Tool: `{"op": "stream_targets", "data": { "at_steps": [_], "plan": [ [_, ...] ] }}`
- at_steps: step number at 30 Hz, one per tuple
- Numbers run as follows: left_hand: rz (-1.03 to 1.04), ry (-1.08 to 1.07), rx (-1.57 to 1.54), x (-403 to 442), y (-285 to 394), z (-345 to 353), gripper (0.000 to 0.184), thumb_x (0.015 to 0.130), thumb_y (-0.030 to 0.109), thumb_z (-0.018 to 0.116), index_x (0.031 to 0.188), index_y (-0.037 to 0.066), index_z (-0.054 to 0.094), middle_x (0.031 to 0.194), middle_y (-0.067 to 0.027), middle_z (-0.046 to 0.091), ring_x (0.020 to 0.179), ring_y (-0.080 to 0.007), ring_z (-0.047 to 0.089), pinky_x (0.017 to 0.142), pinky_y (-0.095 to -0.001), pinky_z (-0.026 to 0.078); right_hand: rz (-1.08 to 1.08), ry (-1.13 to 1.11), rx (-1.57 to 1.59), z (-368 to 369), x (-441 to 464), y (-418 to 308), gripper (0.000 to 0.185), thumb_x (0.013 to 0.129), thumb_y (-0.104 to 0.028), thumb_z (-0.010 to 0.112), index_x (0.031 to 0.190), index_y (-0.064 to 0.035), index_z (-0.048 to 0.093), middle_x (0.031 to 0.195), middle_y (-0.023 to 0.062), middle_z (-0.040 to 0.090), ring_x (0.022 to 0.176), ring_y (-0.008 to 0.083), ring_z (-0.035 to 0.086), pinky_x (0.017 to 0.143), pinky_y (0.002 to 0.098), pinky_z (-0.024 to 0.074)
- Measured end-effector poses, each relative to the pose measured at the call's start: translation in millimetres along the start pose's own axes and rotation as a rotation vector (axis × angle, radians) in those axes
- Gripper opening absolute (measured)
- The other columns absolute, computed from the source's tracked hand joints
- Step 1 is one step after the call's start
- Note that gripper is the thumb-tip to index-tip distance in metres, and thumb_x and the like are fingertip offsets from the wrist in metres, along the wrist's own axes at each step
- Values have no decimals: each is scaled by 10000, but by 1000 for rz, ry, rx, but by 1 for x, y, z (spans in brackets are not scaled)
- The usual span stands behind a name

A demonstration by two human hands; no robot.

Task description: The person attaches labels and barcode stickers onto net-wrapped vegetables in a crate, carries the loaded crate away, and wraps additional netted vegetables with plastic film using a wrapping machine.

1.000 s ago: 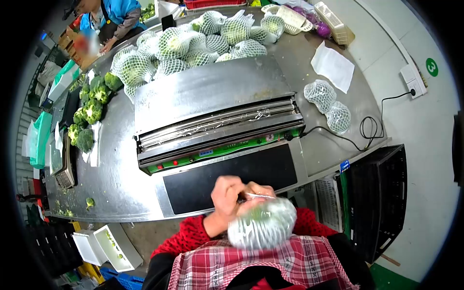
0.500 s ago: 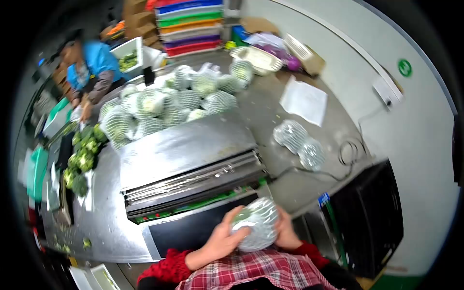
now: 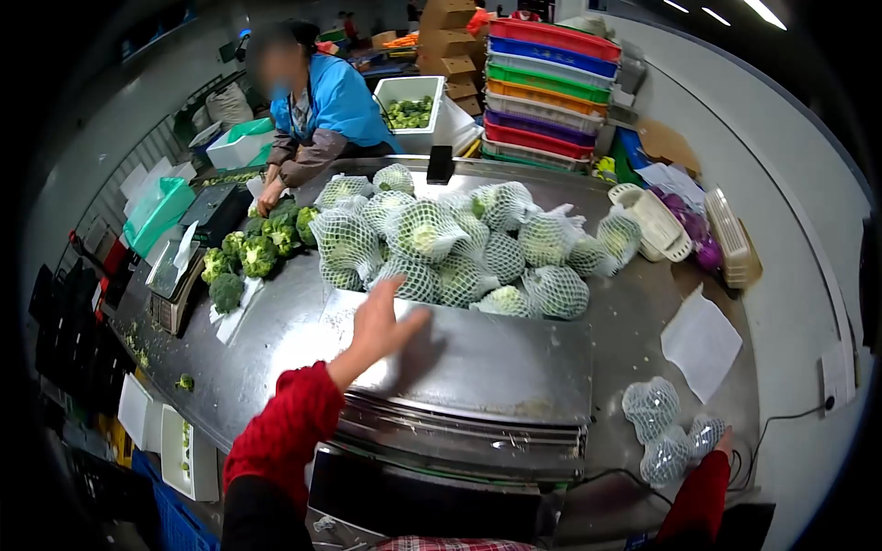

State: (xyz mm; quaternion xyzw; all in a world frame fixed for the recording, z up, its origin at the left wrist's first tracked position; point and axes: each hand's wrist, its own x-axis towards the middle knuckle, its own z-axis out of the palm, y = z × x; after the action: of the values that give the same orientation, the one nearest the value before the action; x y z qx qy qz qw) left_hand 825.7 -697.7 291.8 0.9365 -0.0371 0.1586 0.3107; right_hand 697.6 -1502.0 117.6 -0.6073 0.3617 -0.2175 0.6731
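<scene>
My left hand reaches over the metal lid of the wrapping machine, fingers apart and empty, just short of a pile of net-covered vegetables. At the right, my right hand is at a film-wrapped netted bundle, mostly hidden by the sleeve and the bundle. Two more wrapped bundles lie touching beside it, one behind and one to the left.
A co-worker in blue leans over broccoli at the left, near a scale. Stacked coloured trays stand behind. White paper and a power cable are at the right.
The wrapped bundle has gone from in front of my body to beside the other two at the right. My left hand has let go and moved forward toward the pile. The view has tilted up.
</scene>
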Motion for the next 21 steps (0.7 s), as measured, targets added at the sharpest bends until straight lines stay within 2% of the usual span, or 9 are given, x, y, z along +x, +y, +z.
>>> {"op": "stream_targets", "data": {
  "at_steps": [4,5,6,7,9,13,17,20,21],
  "plan": [
    [-99,36,182,87,-53,19,819,727,406,774,1342,0,417,1324,-216,500,1202,-366,505,975,-432,439,-993,195,-940,110,27,-29,635,889,-355,668,1355,18,453,1242,175,570,986,307,614,853,420,504],
    [-98,25,176,90,-59,32,819,727,406,774,1342,0,417,1324,-216,500,1202,-366,505,975,-432,439,-715,-279,-454,214,-45,-71,576,885,-242,681,1356,-5,450,1192,121,583,951,218,611,791,336,522],
    [-107,86,127,92,-61,49,847,717,415,783,1353,-1,408,1345,-227,472,1217,-375,488,979,-432,437,-405,-525,-470,310,-134,-126,506,891,-152,661,1343,-21,477,1150,99,596,947,155,602,760,278,517],
    [-117,150,82,91,-62,65,876,706,424,793,1363,-2,399,1365,-237,444,1233,-384,470,982,-433,436,-639,-700,-515,383,-170,-128,460,904,-141,640,1326,-19,503,1140,115,611,958,163,611,800,285,510],
    [-144,255,124,84,-59,82,872,717,415,791,1372,6,386,1382,-235,415,1256,-392,443,1003,-432,417,-501,-1003,-239,515,-212,-102,481,918,-194,637,1333,5,498,1222,158,604,1057,199,612,911,303,475],
    [-52,286,193,80,-64,78,789,732,406,783,1344,49,436,1233,-204,535,1120,-392,528,934,-444,447,-603,-1066,-220,718,-266,-65,642,900,-473,564,1346,-17,494,1272,232,581,1183,325,566,994,377,425],
    [58,420,182,87,-68,87,608,826,304,717,1303,1,493,1115,-220,615,974,-379,600,840,-442,491,-710,-986,-716,728,-293,-79,839,713,-662,642,1268,-40,543,1158,256,631,1108,398,594,971,436,438],
    [137,533,-102,82,-57,70,450,863,204,677,1237,-13,553,976,-201,637,795,-342,617,687,-380,507,-581,-1057,-708,664,-306,-114,770,760,-523,708,1210,62,485,921,238,655,706,311,676,596,396,539],
    [218,471,-113,78,-41,46,419,865,182,661,1226,-2,556,940,-189,637,793,-338,607,681,-399,495,-439,-1105,-648,633,-318,-129,663,821,-444,680,1194,60,463,808,194,631,594,252,642,481,344,485]
  ]
}}
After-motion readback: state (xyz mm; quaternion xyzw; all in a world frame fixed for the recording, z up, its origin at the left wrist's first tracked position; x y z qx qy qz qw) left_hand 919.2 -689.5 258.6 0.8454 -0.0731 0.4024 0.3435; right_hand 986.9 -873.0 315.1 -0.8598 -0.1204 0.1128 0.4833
